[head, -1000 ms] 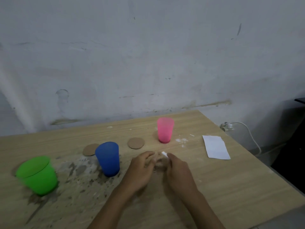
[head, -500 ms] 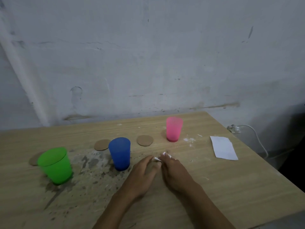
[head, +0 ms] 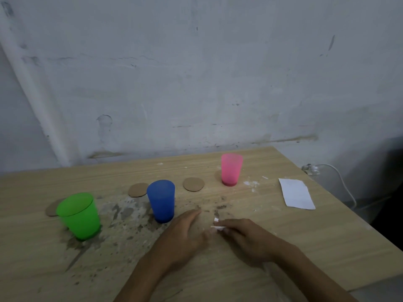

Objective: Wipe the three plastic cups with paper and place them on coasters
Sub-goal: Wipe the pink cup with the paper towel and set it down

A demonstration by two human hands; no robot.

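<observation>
Three cups stand upright on the wooden table: a green cup at the left, a blue cup in the middle, a pink cup further back. Round cardboard coasters lie near them: one behind the blue cup, one between blue and pink, one partly hidden behind the green cup. The pink cup seems to stand on a coaster. My right hand pinches a small wad of white paper. My left hand lies flat beside it, fingers straight.
A folded white paper sheet lies near the table's right edge. Dark grime stains spread across the table around the green and blue cups. A white cable hangs past the right edge. The wall rises right behind the table.
My hands have drawn back toward me and slightly apart. The paper wad stays in my right fingers, and my left hand has let go of it.
</observation>
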